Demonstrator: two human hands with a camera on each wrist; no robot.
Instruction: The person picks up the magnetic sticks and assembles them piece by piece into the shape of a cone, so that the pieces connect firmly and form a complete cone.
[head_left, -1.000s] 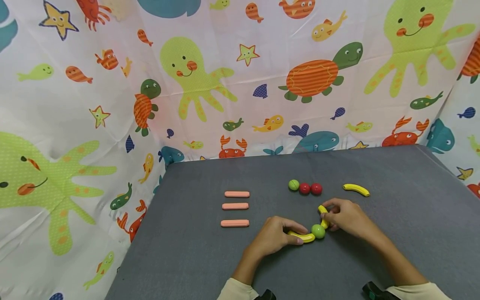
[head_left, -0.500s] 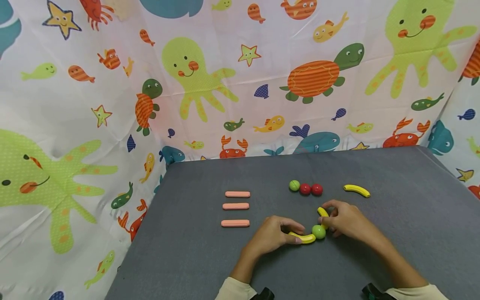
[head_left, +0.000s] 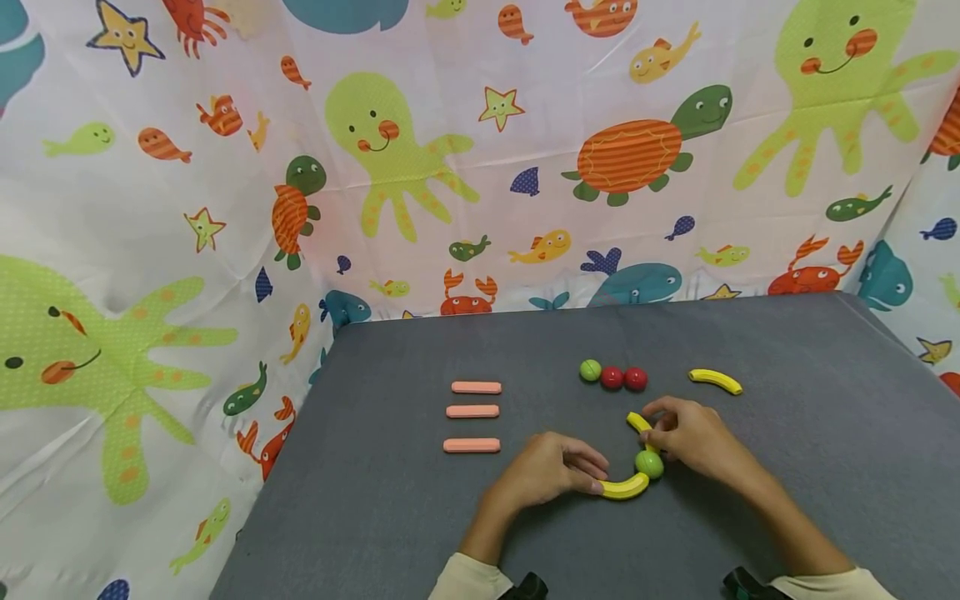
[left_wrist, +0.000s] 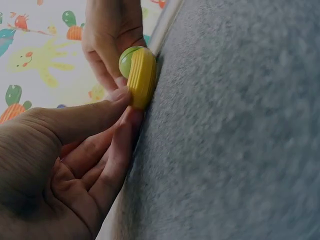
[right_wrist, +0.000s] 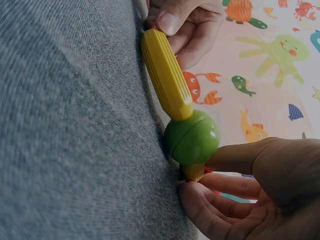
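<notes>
On the grey tabletop, a green ball (head_left: 649, 464) sits between two curved yellow pieces, like small toy bananas. My left hand (head_left: 542, 472) pinches the left end of the nearer yellow piece (head_left: 624, 488), thumb on its upper side in the left wrist view. That piece's other end meets the green ball. With its thumb and fingertips, my right hand (head_left: 696, 435) holds the second yellow piece (head_left: 637, 421), which slants up and left from behind the ball. The right fingers cover part of that piece. In the right wrist view, the ball (right_wrist: 194, 137) hides most of it.
Three pink sticks (head_left: 472, 412) lie in a column to the left. Farther back, another green ball (head_left: 590, 371) stands in a row with two red balls (head_left: 624, 379). A third yellow piece (head_left: 716, 382) lies at the right. A patterned curtain (head_left: 420, 267) borders the table (head_left: 360, 500).
The nearer yellow piece and green ball have shifted right, and more of that piece shows beyond my left fingers. The far end of the right-hand piece has swung left.
</notes>
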